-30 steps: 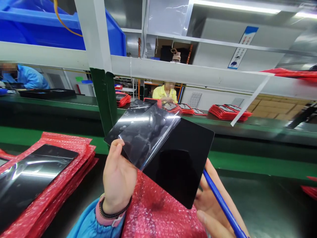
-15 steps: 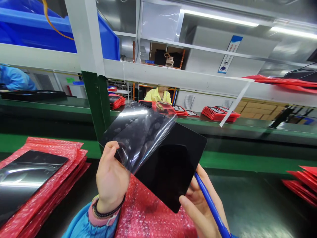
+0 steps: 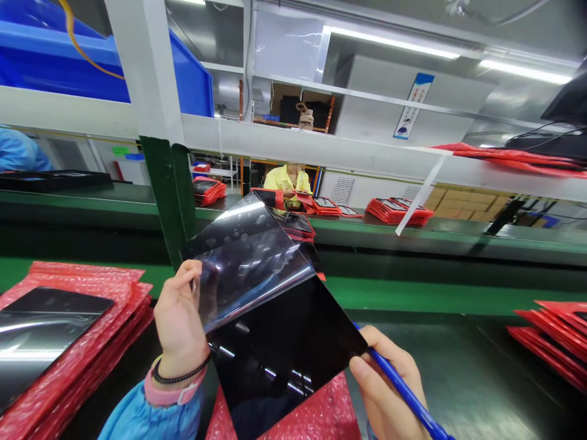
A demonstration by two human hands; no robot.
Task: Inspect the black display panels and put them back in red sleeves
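Observation:
A black glossy flat panel [image 3: 284, 348], like a screen, is tilted in front of me. Clear protective film [image 3: 250, 275] is partly lifted off it and folds back over the far part, where bubbles show underneath. My left hand [image 3: 181, 321], closed, pinches the film's near left edge. With thumb and fingers, my right hand [image 3: 389, 385] grips the panel's right corner. A blue pen-like stick [image 3: 406, 394] also lies in that hand, its tip behind the panel. Below the panel is a red bubble-wrap pouch [image 3: 332, 406].
Red bubble-wrap pouches [image 3: 123, 305] are stacked at left, a black panel [image 3: 50, 324] on top. More red pouches [image 3: 554, 342] lie at right. Beyond the green-edged bench, a person in yellow [image 3: 288, 177] handles red pouches. A white post [image 3: 149, 67] stands at front left.
My left hand has drawn the film left, baring more of the panel. The panel has turned and its near end has dropped lower. My right hand now holds it at the right corner.

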